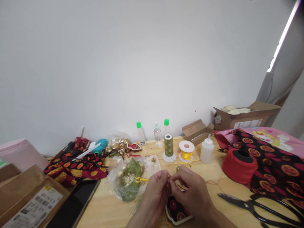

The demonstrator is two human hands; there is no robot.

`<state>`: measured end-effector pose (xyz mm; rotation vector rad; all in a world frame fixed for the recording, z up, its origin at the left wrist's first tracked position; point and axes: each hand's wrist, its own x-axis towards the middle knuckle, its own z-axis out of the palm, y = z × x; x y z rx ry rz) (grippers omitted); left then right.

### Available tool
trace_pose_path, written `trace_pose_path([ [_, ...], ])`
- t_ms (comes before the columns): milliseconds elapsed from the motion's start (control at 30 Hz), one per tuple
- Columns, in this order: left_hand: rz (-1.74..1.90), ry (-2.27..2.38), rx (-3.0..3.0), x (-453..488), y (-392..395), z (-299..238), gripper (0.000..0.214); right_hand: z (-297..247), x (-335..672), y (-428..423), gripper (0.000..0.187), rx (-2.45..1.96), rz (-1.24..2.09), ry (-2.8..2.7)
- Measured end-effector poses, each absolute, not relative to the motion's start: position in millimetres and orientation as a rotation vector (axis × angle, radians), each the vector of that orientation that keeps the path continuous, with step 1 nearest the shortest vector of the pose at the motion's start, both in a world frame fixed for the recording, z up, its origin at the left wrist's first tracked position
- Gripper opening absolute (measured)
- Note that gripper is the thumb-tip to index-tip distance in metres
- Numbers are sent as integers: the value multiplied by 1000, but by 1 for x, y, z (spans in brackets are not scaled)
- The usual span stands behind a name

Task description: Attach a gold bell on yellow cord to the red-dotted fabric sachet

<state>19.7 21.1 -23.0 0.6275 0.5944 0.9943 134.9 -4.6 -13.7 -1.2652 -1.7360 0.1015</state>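
Observation:
My left hand [156, 193] is closed, and a looped yellow cord [142, 180] runs into it from the left. My right hand [193, 191] is closed in a pinch, its fingertips meeting the left ones; what lies between them is too small to make out. Beneath both hands is a dark patterned fabric piece [177, 210] with a white edge, partly covered by the right hand. Left of my hands, a green tassel bundle [134, 169] lies in a clear plastic bag [116, 177].
Black-handled scissors [247, 205] and a red thread cone [239, 166] lie to the right. Behind stand an olive thread spool [168, 146], a yellow cord spool [186, 151] and a white squeeze bottle [207, 151]. A phone [76, 199] and a cardboard box [30, 196] are at left.

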Motion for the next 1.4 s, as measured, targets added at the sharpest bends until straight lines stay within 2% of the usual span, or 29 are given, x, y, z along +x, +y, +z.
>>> trace_pose_path([
  [300, 996, 572, 635, 20, 22, -25, 20, -14, 134, -5, 12, -1290, 114, -1728],
  [700, 1059, 664, 656, 19, 24, -21, 26, -15, 137, -4, 15, -1264, 184, -1733],
  [1000, 1123, 833, 874, 17, 26, -22, 28, -15, 138, -3, 16, -1244, 261, -1764],
  [1400, 1174, 984, 1148, 16, 25, -16, 28, -15, 134, 0, 18, -1303, 643, -1615],
])
